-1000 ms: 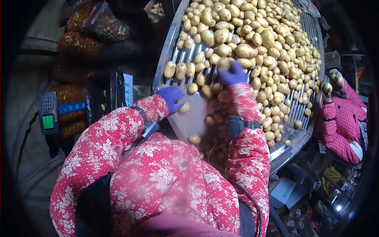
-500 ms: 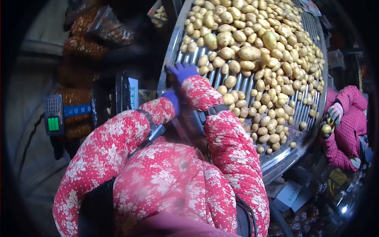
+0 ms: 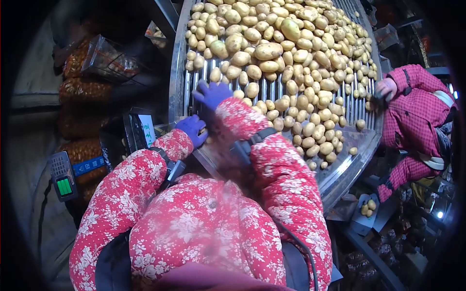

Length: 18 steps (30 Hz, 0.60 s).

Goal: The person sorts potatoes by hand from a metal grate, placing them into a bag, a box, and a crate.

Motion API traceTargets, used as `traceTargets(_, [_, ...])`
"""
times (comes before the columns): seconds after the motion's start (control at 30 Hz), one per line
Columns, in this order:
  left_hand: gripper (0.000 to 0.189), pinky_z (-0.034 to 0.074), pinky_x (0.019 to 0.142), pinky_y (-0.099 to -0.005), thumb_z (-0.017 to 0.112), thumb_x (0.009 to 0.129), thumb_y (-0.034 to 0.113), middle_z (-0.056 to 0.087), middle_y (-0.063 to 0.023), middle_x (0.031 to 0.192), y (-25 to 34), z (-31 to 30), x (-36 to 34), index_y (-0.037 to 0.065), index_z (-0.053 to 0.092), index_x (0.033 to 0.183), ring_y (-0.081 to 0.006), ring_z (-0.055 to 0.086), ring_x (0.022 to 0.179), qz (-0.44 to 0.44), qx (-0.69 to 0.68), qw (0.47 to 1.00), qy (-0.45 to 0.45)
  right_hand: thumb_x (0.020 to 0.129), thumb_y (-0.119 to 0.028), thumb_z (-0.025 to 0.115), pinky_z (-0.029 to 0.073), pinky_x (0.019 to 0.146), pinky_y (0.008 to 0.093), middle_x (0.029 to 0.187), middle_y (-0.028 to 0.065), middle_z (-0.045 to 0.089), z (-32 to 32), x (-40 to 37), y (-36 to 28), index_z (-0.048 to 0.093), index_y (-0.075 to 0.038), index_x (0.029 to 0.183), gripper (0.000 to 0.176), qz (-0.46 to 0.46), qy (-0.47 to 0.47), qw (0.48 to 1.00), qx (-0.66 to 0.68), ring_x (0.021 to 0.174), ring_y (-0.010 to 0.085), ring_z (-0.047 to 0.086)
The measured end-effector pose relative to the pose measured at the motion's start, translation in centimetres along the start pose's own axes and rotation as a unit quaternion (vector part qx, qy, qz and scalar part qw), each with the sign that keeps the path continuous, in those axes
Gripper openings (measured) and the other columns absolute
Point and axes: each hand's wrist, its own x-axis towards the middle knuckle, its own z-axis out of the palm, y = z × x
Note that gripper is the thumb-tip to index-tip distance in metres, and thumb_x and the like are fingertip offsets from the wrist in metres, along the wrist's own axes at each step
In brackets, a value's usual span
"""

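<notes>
My right hand (image 3: 212, 94), in a purple glove, is over the left edge of the metal roller table (image 3: 177, 63), its fingers spread and no potato seen in it. Just left of the heap of potatoes (image 3: 291, 53), it is near bare rollers. My left hand (image 3: 192, 130), also gloved in purple, is lower and further left, at the table's near left corner. Its fingers are bent, and something small and pale shows by them, too small to name. The potatoes are yellow, a few of them greenish.
A co-worker in a pink checked jacket (image 3: 417, 111) stands at the right, one hand on the table's edge, the other holding several potatoes (image 3: 369, 207) over a box. A scale display (image 3: 63, 182), filled sacks (image 3: 87, 92) and a dark crate (image 3: 131, 133) are at the left.
The view has shifted, so the table appears further left. My left hand has come out from beside my right forearm. The co-worker's potatoes have moved down towards the box, and one hand reaches the table.
</notes>
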Motion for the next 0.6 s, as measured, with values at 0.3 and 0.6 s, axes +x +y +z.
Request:
traceTargets(0.3, [0.026, 0.048, 0.079, -0.0447, 0.065, 0.080, 0.030, 0.056, -0.0132, 0.097, 0.2, -0.6, -0.1, 0.011, 0.061, 0.096, -0.0341, 0.059, 0.091, 0.004, -0.044, 0.999, 0.009, 0.081, -0.037, 0.068, 0.049, 0.088, 0.0470, 0.113, 0.0199, 0.059, -11.8, -11.2, 14.8, 0.054, -0.018, 0.130, 0.054, 0.328, -0.171, 0.929, 0.011, 0.104, 0.0366, 0.059])
traceTargets(0.6, [0.029, 0.049, 0.078, -0.0450, 0.066, 0.079, 0.031, 0.057, -0.0135, 0.096, 0.2, -0.7, -0.3, 0.011, 0.063, 0.099, -0.0352, 0.059, 0.089, 0.002, -0.046, 0.999, 0.011, 0.071, -0.020, 0.071, 0.051, 0.071, 0.0460, 0.095, 0.0116, 0.059, -8.2, -12.7, 9.1, 0.062, -0.022, 0.109, 0.039, 0.293, -0.031, 0.955, 0.032, 0.090, 0.0349, 0.060])
